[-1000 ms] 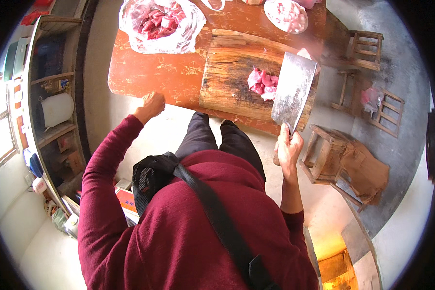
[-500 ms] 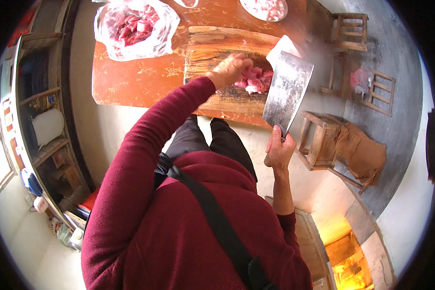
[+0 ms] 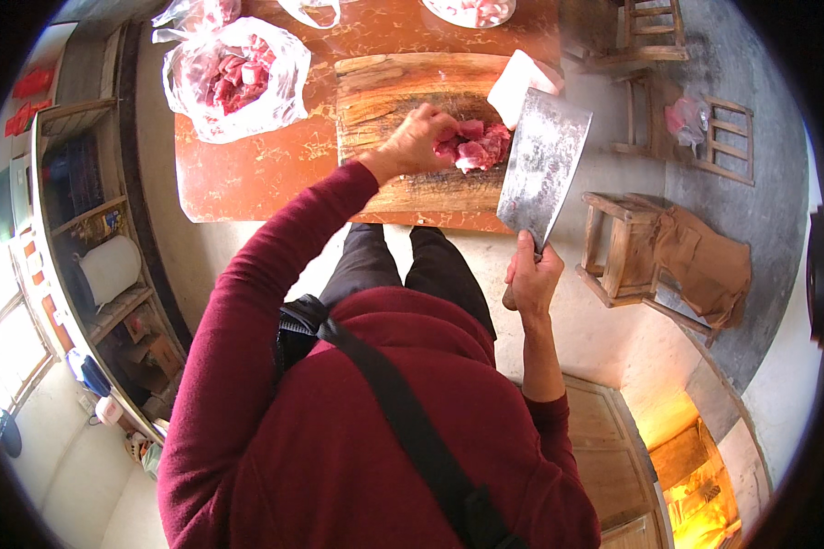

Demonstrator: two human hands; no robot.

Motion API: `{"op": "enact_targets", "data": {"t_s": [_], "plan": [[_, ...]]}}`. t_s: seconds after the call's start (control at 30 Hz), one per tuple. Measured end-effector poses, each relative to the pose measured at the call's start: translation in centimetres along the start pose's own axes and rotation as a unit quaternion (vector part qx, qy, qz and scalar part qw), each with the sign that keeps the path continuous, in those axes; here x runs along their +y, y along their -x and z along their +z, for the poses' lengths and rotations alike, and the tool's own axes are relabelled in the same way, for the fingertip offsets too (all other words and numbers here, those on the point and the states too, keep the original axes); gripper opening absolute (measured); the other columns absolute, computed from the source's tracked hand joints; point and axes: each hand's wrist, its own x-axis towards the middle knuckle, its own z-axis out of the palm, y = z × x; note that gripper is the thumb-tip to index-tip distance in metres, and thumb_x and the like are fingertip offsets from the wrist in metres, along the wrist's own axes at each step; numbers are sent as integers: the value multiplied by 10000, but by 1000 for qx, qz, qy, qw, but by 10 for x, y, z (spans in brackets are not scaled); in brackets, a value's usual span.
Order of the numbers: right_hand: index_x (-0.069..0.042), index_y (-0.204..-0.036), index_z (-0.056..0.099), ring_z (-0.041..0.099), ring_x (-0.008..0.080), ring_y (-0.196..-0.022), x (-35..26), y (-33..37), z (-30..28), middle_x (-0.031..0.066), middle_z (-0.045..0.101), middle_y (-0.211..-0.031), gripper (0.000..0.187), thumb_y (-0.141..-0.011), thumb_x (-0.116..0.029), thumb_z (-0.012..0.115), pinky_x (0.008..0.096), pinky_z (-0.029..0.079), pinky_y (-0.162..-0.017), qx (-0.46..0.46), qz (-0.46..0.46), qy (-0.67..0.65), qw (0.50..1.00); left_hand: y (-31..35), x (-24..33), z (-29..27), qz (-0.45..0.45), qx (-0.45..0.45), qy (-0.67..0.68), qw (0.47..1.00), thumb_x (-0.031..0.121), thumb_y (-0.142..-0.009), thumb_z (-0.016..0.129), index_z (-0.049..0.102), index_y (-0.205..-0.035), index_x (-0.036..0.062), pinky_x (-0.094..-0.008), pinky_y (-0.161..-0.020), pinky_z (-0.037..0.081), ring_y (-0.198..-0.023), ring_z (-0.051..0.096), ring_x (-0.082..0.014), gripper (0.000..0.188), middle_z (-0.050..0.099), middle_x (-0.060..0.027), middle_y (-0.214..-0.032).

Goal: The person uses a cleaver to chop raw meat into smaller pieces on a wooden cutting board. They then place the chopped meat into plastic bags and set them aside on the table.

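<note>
**Cleaver raised, hand on the meat**

Your right hand point(image 3: 533, 279) gripped the handle of a broad cleaver point(image 3: 542, 169), fingers wrapped tight, its blade held above the right end of the wooden chopping board point(image 3: 384, 110). Your left hand point(image 3: 418, 142) lay on the pile of red meat pieces point(image 3: 481, 146) on that board, fingers curled over them. A plastic bag of meat point(image 3: 233, 78) sat well to the left on the orange table point(image 3: 247, 174).

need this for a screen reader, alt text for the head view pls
Seen from above, a person's left hand presses pink meat pieces on a wooden chopping board, while the right hand holds a cleaver raised beside it.
</note>
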Motion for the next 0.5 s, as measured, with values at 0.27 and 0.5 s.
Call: {"op": "enact_targets", "data": {"t_s": [0.27, 0.5], "plan": [[-18, -711, 493, 394, 88, -353, 3, 2, -6, 7, 429, -460, 263, -911, -188, 515, 248, 329, -352, 4, 3, 15, 1000, -8, -12, 11, -82, 59, -31, 994, -11, -588, 661, 571, -766, 59, -372, -692, 488, -798, 552, -317, 212, 522, -124, -809], [-14, -708, 513, 397, 66, -363, 12, 4, -9, -11, 427, -475, 256, -911, -170, 514, 251, 316, -346, 5, 5, -30, 1000, -35, -4, 22, -1, 13, -94, 995, 140, -647, 721, 600, -840, 81, -393, -743, 480, -856, 548, -334, 236, 484, -139, -955]]}}
